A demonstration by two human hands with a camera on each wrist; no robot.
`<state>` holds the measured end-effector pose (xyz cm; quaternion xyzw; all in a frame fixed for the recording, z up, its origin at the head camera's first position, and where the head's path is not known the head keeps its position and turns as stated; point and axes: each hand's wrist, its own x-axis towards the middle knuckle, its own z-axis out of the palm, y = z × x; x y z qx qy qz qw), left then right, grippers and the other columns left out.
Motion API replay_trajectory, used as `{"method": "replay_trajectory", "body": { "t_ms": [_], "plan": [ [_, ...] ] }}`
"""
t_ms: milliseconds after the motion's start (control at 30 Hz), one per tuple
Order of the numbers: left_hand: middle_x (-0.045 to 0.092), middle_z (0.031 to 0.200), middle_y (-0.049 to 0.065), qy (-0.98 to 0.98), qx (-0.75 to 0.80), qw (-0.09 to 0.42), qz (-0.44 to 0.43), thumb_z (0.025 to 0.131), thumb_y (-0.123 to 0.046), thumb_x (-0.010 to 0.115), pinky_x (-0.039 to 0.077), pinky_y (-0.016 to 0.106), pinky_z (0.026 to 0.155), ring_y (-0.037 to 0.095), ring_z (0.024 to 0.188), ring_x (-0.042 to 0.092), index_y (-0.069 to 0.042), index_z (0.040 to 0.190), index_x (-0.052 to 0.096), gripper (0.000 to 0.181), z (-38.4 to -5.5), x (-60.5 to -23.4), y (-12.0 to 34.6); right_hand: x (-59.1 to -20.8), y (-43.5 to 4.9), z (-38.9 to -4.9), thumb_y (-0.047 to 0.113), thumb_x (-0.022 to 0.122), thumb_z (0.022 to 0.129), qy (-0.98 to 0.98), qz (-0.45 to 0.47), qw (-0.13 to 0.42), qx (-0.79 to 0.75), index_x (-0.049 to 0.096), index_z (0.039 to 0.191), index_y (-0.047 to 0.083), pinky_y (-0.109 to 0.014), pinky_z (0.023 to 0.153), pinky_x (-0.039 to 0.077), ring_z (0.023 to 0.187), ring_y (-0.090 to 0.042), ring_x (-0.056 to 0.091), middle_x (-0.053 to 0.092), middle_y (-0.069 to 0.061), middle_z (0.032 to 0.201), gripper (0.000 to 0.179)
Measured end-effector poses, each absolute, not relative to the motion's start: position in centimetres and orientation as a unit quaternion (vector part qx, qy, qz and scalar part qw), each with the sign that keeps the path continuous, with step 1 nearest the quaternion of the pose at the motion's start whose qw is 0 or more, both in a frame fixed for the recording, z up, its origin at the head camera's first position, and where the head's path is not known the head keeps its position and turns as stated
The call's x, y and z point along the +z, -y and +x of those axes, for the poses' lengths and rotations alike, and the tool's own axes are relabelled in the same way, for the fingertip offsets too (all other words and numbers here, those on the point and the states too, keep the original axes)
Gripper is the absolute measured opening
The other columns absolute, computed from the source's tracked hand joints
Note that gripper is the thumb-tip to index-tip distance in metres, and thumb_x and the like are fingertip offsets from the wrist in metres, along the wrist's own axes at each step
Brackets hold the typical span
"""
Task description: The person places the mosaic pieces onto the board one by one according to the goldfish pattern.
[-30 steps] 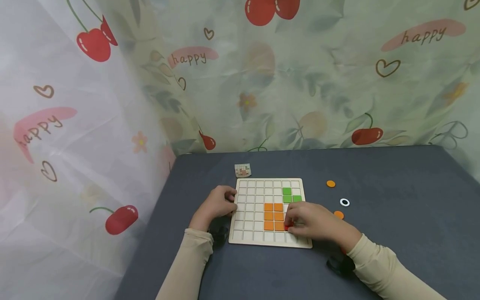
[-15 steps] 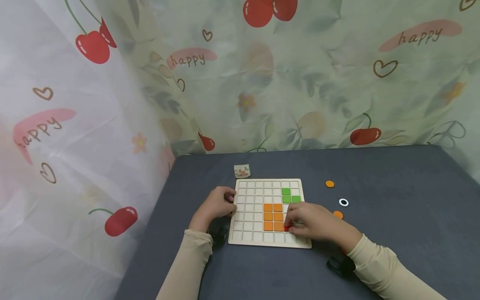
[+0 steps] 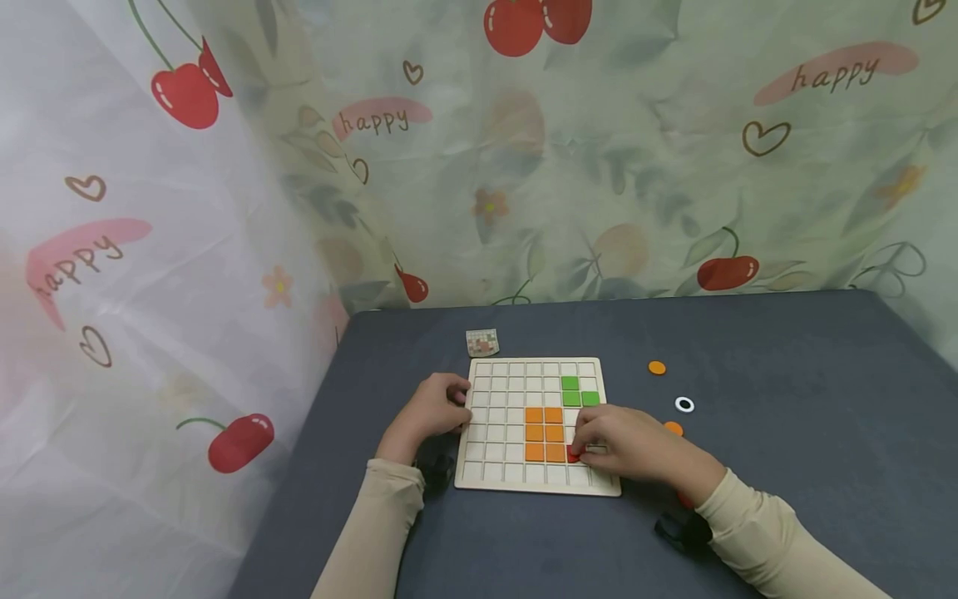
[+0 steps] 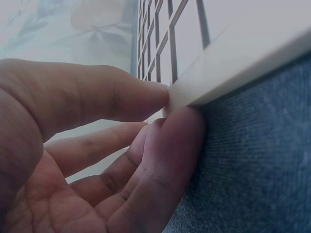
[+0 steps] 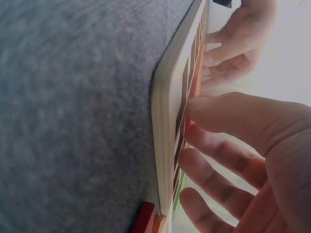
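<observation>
A light wooden grid board (image 3: pixel 497 478) lies on the dark table. Orange square tiles (image 3: pixel 544 433) fill several cells near its middle, and green square tiles (image 3: pixel 572 398) sit toward the upper right. At the board's left edge, my left hand (image 3: pixel 428 413) pinches the rim between thumb (image 4: pixel 141 99) and a curled finger, as the left wrist view shows. My right hand (image 3: pixel 632 443) reaches over the right side. Its thumb and index finger pinch a small red square tile (image 3: pixel 572 454) just right of the lowest orange ones. The fingers partly cover that tile.
A small patterned card (image 3: pixel 482 343) lies behind the board. To the right are an orange disc (image 3: pixel 657 368), a white ring with a dark centre (image 3: pixel 684 405) and another orange piece (image 3: pixel 674 428). A red piece (image 3: pixel 684 501) shows partly beneath the right wrist.
My right fingers have shifted slightly to the right, and more of the red tile shows beside the orange ones. The left hand keeps its place at the rim.
</observation>
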<state>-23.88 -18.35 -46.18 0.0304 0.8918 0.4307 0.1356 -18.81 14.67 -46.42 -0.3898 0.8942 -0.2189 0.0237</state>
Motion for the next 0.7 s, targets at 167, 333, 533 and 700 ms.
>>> {"method": "replay_trajectory", "body": {
  "t_ms": [167,333,533,700],
  "plan": [
    [0.063,0.104,0.015,-0.894,0.427,0.134,0.029,0.086,0.004,0.072,0.061,0.033,0.061,0.021,0.074,0.065,0.002,0.139,0.065,0.054,-23.9,-46.1,18.2,-46.2,-15.0,-18.8,0.011,0.081,0.091,-0.892,-0.388,0.028,-0.231,0.082,0.098,0.024,-0.021,0.068,0.05,0.082,-0.005,0.059,0.066,0.013,0.1,0.015],
    [0.063,0.104,0.014,-0.895,0.425,0.133,0.028,0.086,0.004,0.072,0.06,0.033,0.061,0.021,0.073,0.065,0.002,0.14,0.065,0.054,-23.8,-46.1,18.1,-45.0,-16.7,-19.0,0.009,0.078,0.095,-0.892,-0.364,0.019,-0.268,0.081,0.107,0.019,-0.028,0.073,0.054,0.087,-0.012,0.06,0.067,0.008,0.11,0.016],
    [0.063,0.104,0.014,-0.896,0.424,0.132,0.031,0.086,0.003,0.072,0.059,0.033,0.06,0.02,0.072,0.064,0.001,0.141,0.065,0.056,-23.8,-46.3,18.2,-43.9,-19.9,-18.9,0.01,0.078,0.096,-0.898,-0.325,0.017,-0.296,0.081,0.108,0.019,-0.026,0.068,0.053,0.088,-0.012,0.06,0.068,0.007,0.111,0.015],
    [0.063,0.104,0.014,-0.898,0.421,0.127,0.035,0.086,0.002,0.072,0.06,0.033,0.06,0.02,0.072,0.065,0.001,0.14,0.065,0.054,-23.9,-46.3,18.3,-44.4,-22.3,-18.5,0.013,0.079,0.096,-0.908,-0.302,0.025,-0.29,0.08,0.109,0.021,-0.029,0.073,0.056,0.092,-0.011,0.062,0.068,0.007,0.112,0.016]
  ]
}}
